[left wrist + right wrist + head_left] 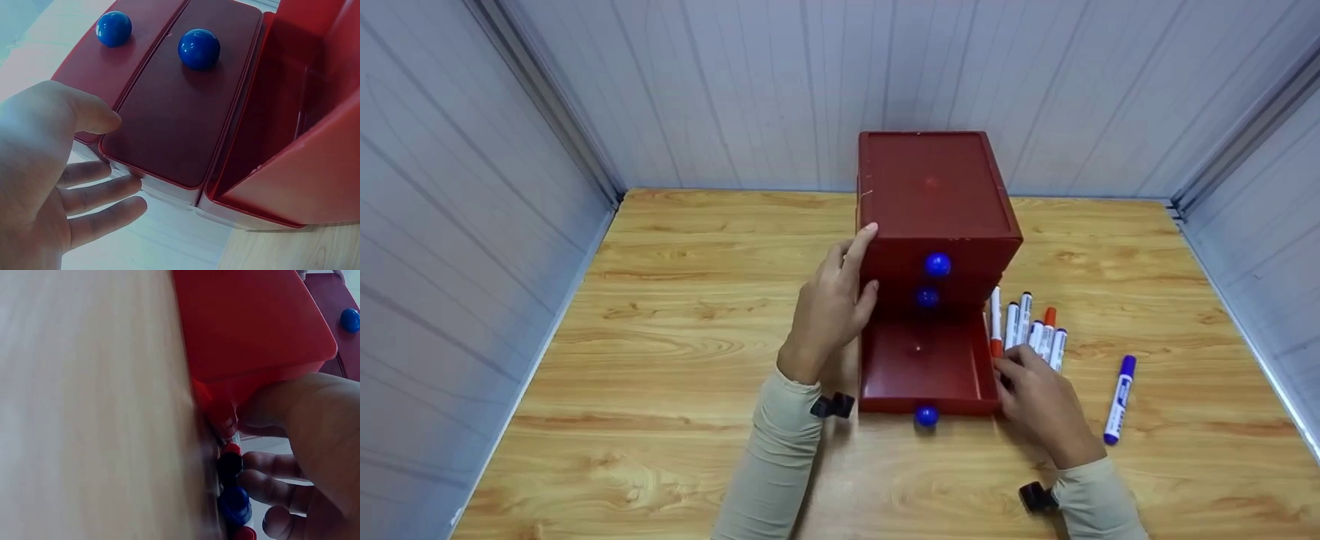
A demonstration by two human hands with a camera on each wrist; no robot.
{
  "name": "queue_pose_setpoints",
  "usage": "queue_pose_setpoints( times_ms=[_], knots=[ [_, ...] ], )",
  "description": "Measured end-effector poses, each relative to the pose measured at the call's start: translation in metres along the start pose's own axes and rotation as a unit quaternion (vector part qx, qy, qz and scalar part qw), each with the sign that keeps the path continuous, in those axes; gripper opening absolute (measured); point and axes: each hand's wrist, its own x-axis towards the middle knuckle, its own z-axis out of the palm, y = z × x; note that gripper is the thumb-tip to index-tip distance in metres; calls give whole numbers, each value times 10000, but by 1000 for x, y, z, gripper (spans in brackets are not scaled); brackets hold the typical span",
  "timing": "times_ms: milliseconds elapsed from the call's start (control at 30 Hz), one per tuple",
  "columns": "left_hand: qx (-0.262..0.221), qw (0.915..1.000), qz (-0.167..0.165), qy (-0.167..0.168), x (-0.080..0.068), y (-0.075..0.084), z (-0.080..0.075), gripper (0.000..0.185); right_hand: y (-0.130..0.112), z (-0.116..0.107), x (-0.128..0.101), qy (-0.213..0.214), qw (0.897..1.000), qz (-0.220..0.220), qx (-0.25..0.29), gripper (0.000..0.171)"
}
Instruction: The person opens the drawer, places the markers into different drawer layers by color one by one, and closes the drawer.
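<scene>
I'm seeing a light wooden table (pixel 675 315) carrying a dark red three-drawer cabinet (pixel 934 195), a row of whiteboard markers (pixel 1027 326), a lone blue-capped marker (pixel 1119 400) lying apart.

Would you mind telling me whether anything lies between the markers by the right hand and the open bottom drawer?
Only the drawer's right side wall separates the markers from the open bottom drawer; its inside looks empty.

One dark red three-drawer plastic cabinet (pixel 936 196) stands on the single light wooden table (pixel 675 315). Three round blue drawer knobs (pixel 937 264) show on its fronts, and one drawer, the bottom (pixel 921 360), is pulled out. Beside it lie six white-barrelled markers in a cluster (pixel 1030 328), and one more blue-capped white marker (pixel 1120 399) well apart, seven altogether. Two hands are in view.
</scene>
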Motion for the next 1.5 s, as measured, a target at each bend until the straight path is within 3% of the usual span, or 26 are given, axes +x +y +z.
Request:
queue_pose_setpoints(
  times_ms=[600, 933, 1300, 1500],
  knots=[
    [-88, 9999, -111, -68, 0, -1, -1, 79, 2, 0, 4, 172, 9993, -101, -310, 18],
    [-92, 9999, -61, 5, -1, 0, 0, 78, 7, -3, 1, -43, 9997, 17, -255, 23],
    [-64, 10000, -73, 14, -1, -1, 0, 78, 5, -7, -1, -687, 9970, 295, -204, 22],
    [-62, 9999, -90, -4, -1, 0, 0, 79, 5, -8, -3, -827, 9958, 349, -168, 24]
  ],
)
